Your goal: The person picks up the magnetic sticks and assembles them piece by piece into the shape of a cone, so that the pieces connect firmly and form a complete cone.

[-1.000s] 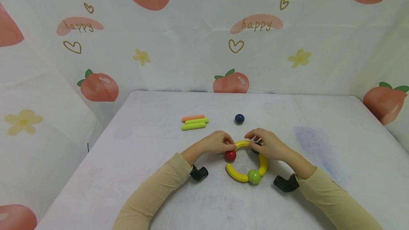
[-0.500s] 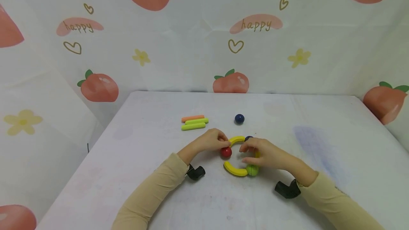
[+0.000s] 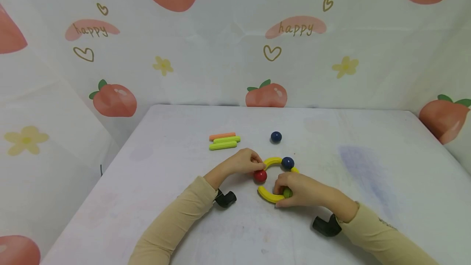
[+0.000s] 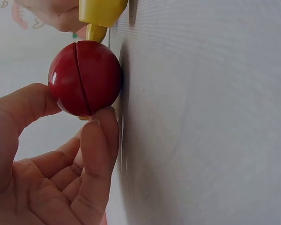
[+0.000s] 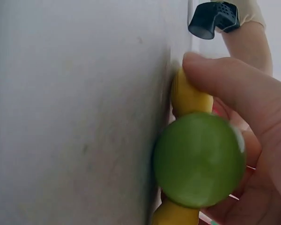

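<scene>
My left hand (image 3: 243,161) pinches a glossy red ball (image 4: 86,79) with a groove around it, thumb on one side and fingertips on the other. A yellow curved block (image 3: 273,160) runs from it to a dark blue ball (image 3: 288,163) at the back. On the near side my right hand (image 3: 303,189) grips another yellow curved block (image 5: 189,96) by its end, thumb in front and fingers behind. Against that end sits a green ball (image 5: 199,159), partly covered by the hand in the head view. A third yellow block (image 3: 294,169) is mostly hidden behind the right hand.
Farther back lie an orange stick (image 3: 222,136) and two yellow-green sticks (image 3: 223,145), side by side. A second dark blue ball (image 3: 276,137) rests behind the ring of pieces. Black wrist cameras (image 3: 326,226) stick out from both sleeves, close over the white table (image 3: 368,142).
My right hand has left the blue ball at the back, come to the near side and taken hold of the front yellow block. The ring has shifted slightly left and back, the left hand with it.
</scene>
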The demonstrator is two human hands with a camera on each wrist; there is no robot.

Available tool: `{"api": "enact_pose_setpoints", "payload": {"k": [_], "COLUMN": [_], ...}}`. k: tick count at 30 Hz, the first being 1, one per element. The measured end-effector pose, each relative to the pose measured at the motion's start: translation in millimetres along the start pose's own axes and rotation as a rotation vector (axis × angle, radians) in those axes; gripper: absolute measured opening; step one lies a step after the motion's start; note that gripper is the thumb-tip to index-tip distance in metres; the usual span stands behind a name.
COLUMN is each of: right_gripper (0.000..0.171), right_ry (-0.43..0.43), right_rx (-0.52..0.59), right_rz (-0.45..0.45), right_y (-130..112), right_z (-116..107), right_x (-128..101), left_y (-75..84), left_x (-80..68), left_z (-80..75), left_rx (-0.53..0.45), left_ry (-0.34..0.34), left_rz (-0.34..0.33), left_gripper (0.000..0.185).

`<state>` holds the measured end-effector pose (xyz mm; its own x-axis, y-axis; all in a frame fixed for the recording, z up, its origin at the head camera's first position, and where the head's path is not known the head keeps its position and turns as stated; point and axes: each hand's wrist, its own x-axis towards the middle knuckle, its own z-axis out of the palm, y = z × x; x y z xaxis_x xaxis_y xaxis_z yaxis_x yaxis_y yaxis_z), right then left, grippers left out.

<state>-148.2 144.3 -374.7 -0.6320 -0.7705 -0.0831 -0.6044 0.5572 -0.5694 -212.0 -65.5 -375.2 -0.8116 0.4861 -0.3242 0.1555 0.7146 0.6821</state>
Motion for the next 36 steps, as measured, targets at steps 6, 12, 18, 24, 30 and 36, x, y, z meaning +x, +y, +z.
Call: {"api": "enact_pose_setpoints", "payload": {"k": [6,12,18,24,30,36], "right_gripper": [0.015,0.014,0.012,0.013,0.017,0.027], "right_ry": [0.001,0.015,0.032,0.034,0.047,0.094], "right_rx": [-0.035,-0.044,-0.056,-0.060,-0.013,-0.018], "right_rz": [0.026,0.069,0.083,0.082,0.058,0.027], "right_y": [-3.1,-3.7,-2.3,-1.8,-1.0,2.4], "right_z": [-0.9,-0.2,0.8,0.6,-2.3,-8.5], "right_x": [-0.8,-1.2,-1.0,-1.2,-2.1,-5.6], "left_y": [-0.5,1.5,2.7,1.5,2.2,3.0], "left_x": [-0.2,-3.3,-5.7,-4.6,-5.5,-6.8], "left_z": [0.3,0.4,-0.2,0.1,-0.5,-1.1], "left_rx": [-0.023,-0.049,-0.066,-0.071,-0.069,-0.033], "left_ry": [0.004,0.012,0.011,0.008,0.005,-0.003], "left_rz": [-0.014,-0.041,-0.048,-0.046,-0.043,-0.009], "left_gripper": [0.028,0.026,0.024,0.024,0.024,0.028]}}
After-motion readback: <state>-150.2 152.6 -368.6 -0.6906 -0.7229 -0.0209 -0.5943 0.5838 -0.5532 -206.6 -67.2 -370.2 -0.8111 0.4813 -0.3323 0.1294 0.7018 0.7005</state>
